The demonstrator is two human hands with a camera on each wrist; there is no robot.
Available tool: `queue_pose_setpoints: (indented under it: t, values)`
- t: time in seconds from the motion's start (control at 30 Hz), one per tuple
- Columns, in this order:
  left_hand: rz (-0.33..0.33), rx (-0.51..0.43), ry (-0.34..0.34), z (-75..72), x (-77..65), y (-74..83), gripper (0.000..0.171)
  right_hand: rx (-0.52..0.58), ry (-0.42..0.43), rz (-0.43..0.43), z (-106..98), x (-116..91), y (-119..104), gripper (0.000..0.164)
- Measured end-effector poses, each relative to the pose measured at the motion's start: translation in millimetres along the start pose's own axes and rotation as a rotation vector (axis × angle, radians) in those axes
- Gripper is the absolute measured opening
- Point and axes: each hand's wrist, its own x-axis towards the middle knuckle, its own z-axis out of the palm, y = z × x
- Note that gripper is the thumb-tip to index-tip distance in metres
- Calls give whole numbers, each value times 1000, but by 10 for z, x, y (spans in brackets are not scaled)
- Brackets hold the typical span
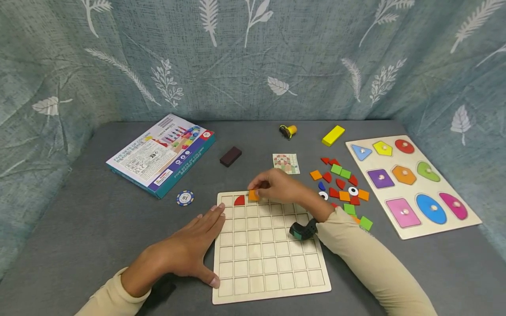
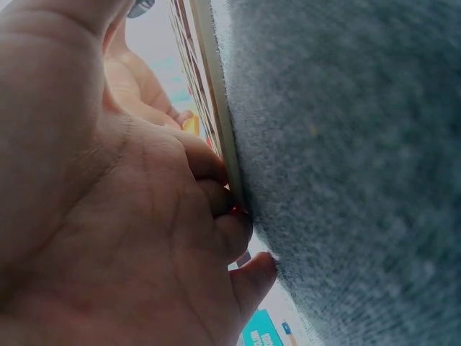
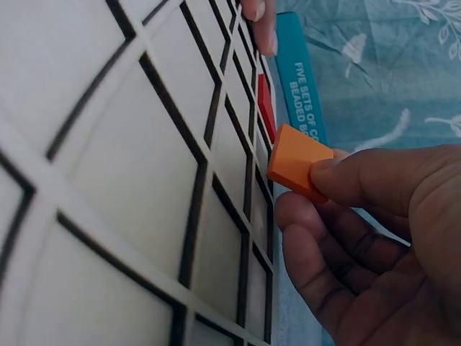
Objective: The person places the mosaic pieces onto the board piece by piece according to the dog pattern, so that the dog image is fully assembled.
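A pale wooden grid board lies flat on the grey table. One red quarter-circle piece sits in a cell of its far row. Just right of that piece, my right hand pinches an orange square tile between thumb and fingers, at the far row; in the right wrist view the orange tile is tilted above the board. My left hand rests along the board's left edge, its fingers extended and thumb spread. The left wrist view shows the left hand's fingertips against the board's side.
Loose coloured pieces, including a green square, lie right of the board, beside a shape puzzle. A pattern card, yellow block, dark brown block and small orange-and-black object stand behind. A box and poker chip are left.
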Motion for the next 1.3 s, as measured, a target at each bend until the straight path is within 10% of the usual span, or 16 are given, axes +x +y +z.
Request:
queue_pose_setpoints:
  t: [0.77,1.3]
  values:
    - [42,-5,21,2,-27,-22,135,-229,-29,-37,73,38,-81,14]
    - [44,-14,20,4,-34,-18,135,-142,79,-59,-76,-56,-4,16]
